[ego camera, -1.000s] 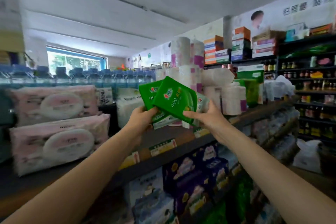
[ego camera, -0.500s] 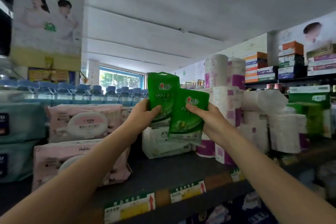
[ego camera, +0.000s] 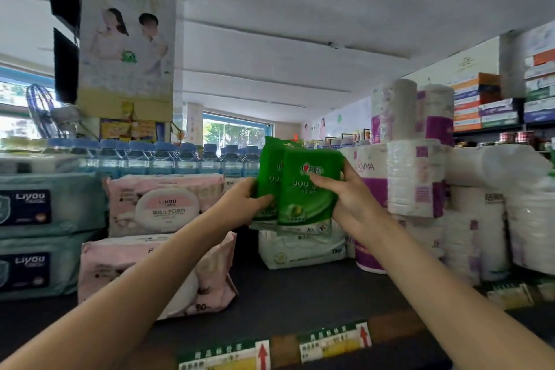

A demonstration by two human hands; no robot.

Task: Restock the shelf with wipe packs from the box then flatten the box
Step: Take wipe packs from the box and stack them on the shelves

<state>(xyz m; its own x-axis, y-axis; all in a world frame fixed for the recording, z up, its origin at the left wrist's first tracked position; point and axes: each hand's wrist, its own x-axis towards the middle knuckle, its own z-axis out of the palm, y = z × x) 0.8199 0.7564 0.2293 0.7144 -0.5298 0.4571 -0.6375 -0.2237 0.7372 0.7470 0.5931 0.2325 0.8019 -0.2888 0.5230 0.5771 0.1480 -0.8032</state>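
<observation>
Two soft green plastic wipe packs point(ego camera: 300, 189) stand tall, tops up, above the dark shelf point(ego camera: 300, 297). Left hand point(ego camera: 240, 204) fingers grip one; right hand point(ego camera: 348, 198) fingers grip the front one.

Two hands hold green wipe packs point(ego camera: 306, 189) upright above a dark shelf point(ego camera: 300, 297): the left hand point(ego camera: 240, 204) grips the rear pack's edge, the right hand point(ego camera: 348, 201) pinches the front one. Pink wipe packs point(ego camera: 162, 204) are stacked at left, toilet rolls point(ego camera: 414, 177) at right, water bottles point(ego camera: 168, 156) behind.
</observation>
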